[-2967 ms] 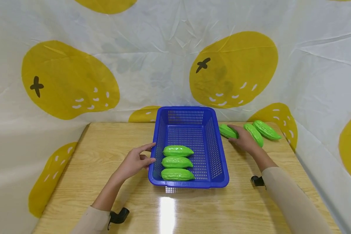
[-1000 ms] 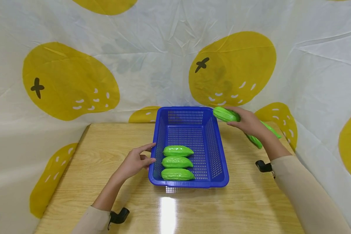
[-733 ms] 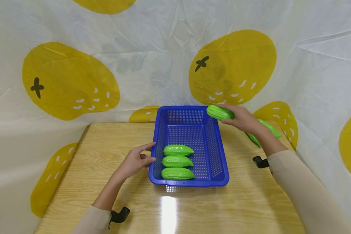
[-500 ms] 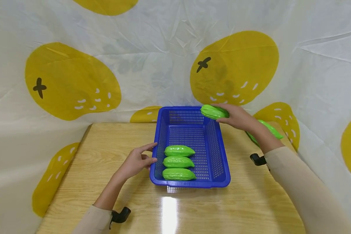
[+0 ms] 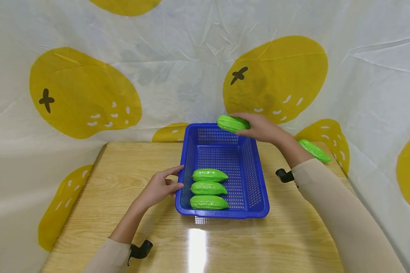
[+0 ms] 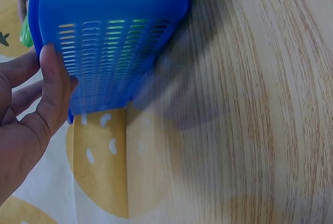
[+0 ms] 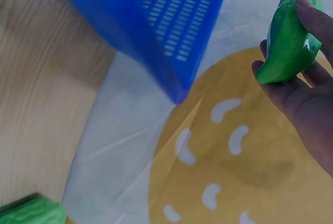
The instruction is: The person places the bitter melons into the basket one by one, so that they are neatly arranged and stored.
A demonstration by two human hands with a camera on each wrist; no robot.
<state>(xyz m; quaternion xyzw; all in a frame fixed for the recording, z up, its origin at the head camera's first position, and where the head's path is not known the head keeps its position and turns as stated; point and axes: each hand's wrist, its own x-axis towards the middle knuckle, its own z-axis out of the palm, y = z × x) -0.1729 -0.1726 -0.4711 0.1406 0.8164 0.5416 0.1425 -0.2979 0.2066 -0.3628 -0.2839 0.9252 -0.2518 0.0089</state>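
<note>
In the head view, five green gourds (image 5: pixel 209 188) can be counted: three in the basket (image 5: pixel 222 214), one in the right hand (image 5: pixel 259 127), one on the worktop (image 5: pixel 150 159). There is one basket and one worktop, with two hands counting the left hand (image 5: pixel 157 189), two beige sleeves (image 5: pixel 335 208) and two black wrist mounts (image 5: pixel 141 250). The cloth (image 5: pixel 177 94) shows eight yellow fruit shapes (image 5: pixel 85 93), some cut off.
</note>
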